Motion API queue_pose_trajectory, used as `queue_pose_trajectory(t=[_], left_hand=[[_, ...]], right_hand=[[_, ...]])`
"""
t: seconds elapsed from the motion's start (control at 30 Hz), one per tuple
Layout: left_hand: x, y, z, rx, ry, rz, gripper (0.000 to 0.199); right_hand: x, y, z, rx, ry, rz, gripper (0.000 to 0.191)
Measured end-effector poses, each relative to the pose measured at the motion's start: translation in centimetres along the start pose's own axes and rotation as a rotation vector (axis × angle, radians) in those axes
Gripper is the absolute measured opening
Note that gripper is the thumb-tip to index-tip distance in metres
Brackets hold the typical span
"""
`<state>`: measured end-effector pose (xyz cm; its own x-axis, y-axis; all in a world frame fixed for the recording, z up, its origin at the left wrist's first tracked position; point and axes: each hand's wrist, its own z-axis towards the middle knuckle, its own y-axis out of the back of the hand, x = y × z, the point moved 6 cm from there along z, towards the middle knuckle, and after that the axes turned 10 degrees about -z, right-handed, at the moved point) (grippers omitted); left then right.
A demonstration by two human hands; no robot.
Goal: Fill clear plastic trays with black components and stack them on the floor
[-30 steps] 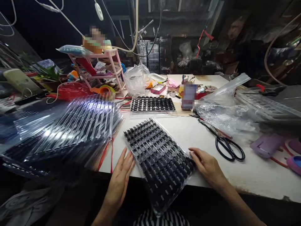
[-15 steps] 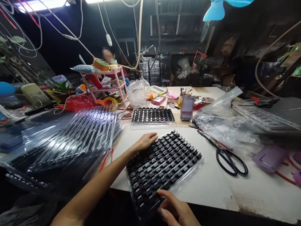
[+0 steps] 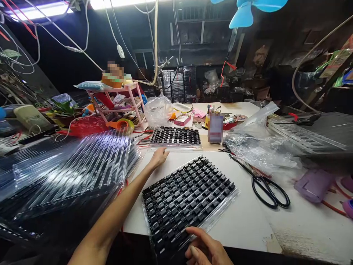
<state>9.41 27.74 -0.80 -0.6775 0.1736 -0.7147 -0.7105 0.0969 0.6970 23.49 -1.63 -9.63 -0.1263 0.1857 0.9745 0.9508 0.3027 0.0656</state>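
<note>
A clear plastic tray (image 3: pixel 190 191) filled with rows of small black parts lies at a slant on the white table, its near corner jutting past the front edge. My right hand (image 3: pixel 208 247) is at the tray's near right side, fingers loosely curved and apart, the index fingertip touching or just over the parts. Beyond it, my left hand (image 3: pixel 159 157) is stretched forward, off that tray, with fingers extended. Its fingertips come close to the front edge of a second filled tray (image 3: pixel 175 136) at the back; contact cannot be made out.
Stacked clear ribbed trays (image 3: pixel 91 162) stand on the left. Black-handled scissors (image 3: pixel 268 191) and crumpled clear plastic (image 3: pixel 259 151) lie on the right. Behind are a pink rack (image 3: pixel 135 99), a plastic bag (image 3: pixel 158 110) and a pen holder (image 3: pixel 215 127). Cables (image 3: pixel 156 44) hang overhead.
My left hand has left the near tray and moved forward and left toward the back tray. My right hand stays by the near tray. The view has shifted slightly.
</note>
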Motion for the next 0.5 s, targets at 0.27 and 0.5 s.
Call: queue_pose_trajectory(t=[0.27, 0.5], left_hand=[[0.2, 3.6, -12.7, -0.072, -0.093, -0.168, 0.039], [4.8, 2.5, -24.8, -0.437, 0.308, -0.828, 0.053]], right_hand=[[4.1, 9.5, -3.5, -0.330, 0.028, -0.202, 0.044], [4.8, 18.6, -0.8, -0.778, 0.091, -0.687, 0.046]])
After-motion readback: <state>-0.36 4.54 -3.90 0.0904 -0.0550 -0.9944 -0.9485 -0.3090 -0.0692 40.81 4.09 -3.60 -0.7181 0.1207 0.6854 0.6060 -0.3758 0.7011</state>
